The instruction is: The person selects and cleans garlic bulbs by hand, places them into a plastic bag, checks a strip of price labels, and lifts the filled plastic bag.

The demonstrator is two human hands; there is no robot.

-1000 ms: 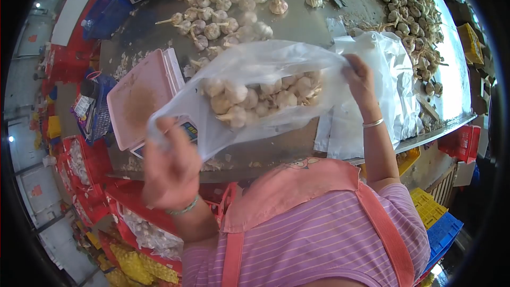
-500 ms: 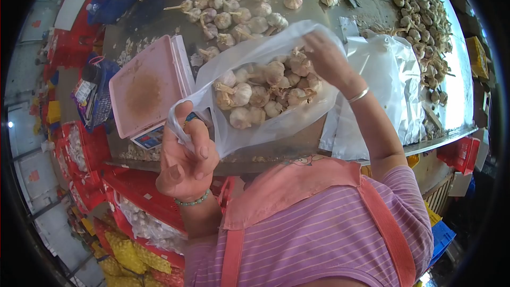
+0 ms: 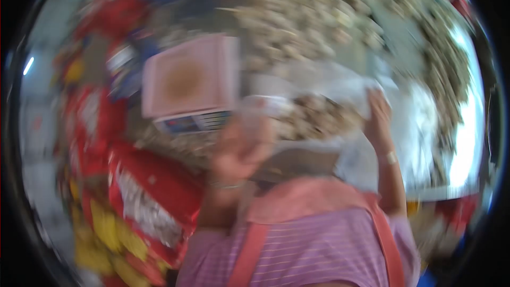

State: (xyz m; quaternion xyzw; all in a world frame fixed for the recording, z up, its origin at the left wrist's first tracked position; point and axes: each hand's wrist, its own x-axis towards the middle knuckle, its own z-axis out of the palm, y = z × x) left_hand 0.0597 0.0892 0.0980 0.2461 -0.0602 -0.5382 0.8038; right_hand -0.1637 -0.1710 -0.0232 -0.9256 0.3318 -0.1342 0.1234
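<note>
The whole view is smeared by motion. A translucent white plastic bag (image 3: 334,77) lies in front of me with its mouth spread, and garlic bulbs (image 3: 321,117) fill its middle. My left hand (image 3: 241,149) is closed on the bag's left edge, close to the front of the scale; the finger detail is blurred. At the opposite end, my right hand (image 3: 378,117) grips the bag's right edge with its fingertips. The scale (image 3: 199,121) carries a pink tray (image 3: 186,77) with a brown stain in its centre.
A large heap of garlic (image 3: 297,16) covers the far part of the metal table. More garlic (image 3: 451,85) runs along the right side. White plastic bags (image 3: 417,127) lie right of my right hand. Red crates (image 3: 154,167) stand below at the left, beside yellow sacks (image 3: 103,223).
The view has swung, so the table appears shifted and more garlic shows. My right hand has moved from over the bulbs to the bag's right edge. My left hand remains at the left edge.
</note>
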